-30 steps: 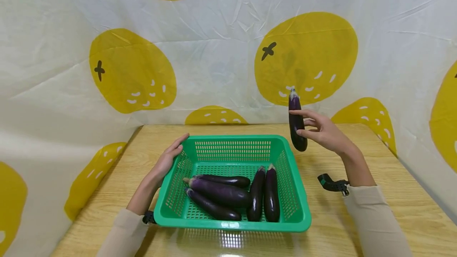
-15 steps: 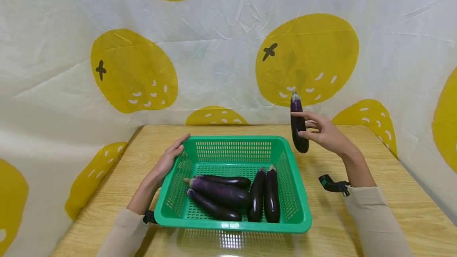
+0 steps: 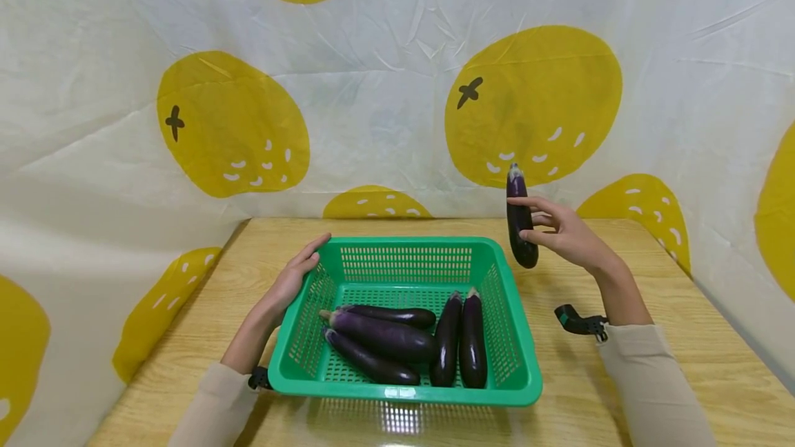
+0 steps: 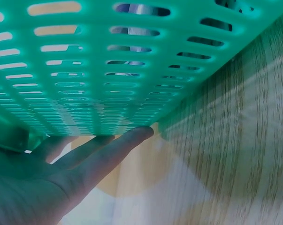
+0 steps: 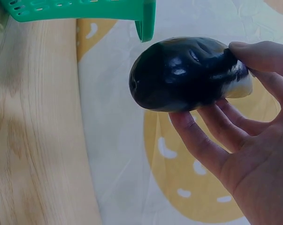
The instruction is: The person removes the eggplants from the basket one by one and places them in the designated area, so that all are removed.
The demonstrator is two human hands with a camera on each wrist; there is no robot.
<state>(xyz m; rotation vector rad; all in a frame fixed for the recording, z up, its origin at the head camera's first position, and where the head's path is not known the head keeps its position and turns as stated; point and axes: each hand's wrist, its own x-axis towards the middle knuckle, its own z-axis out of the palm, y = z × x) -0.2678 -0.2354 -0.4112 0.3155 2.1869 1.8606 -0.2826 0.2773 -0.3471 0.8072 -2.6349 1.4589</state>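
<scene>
In the head view, my right hand (image 3: 568, 233) pinches a dark purple eggplant (image 3: 517, 216) between thumb and fingertips. It is held nearly upright, stem end up, above the table just beyond the right rim of a green plastic basket (image 3: 397, 394). The right wrist view looks at the rounded, glossy end of this eggplant (image 5: 179, 75), with fingers below and beside it. My left hand (image 3: 295, 278) rests along the basket's far left corner. Its fingers (image 4: 103, 164) lie straight against the slotted outer wall (image 4: 94, 84). Several eggplants (image 3: 385, 336) lie inside the basket.
The basket stands on a light wood table (image 3: 584, 378). A white cloth with yellow fruit prints (image 3: 373, 123) hangs behind and at both sides. Each wrist wears a black camera mount (image 3: 580, 321).
The right hand and its eggplant have sunk very slightly in the view and shifted a little right. The left hand, the basket and the eggplants in it stay in place.
</scene>
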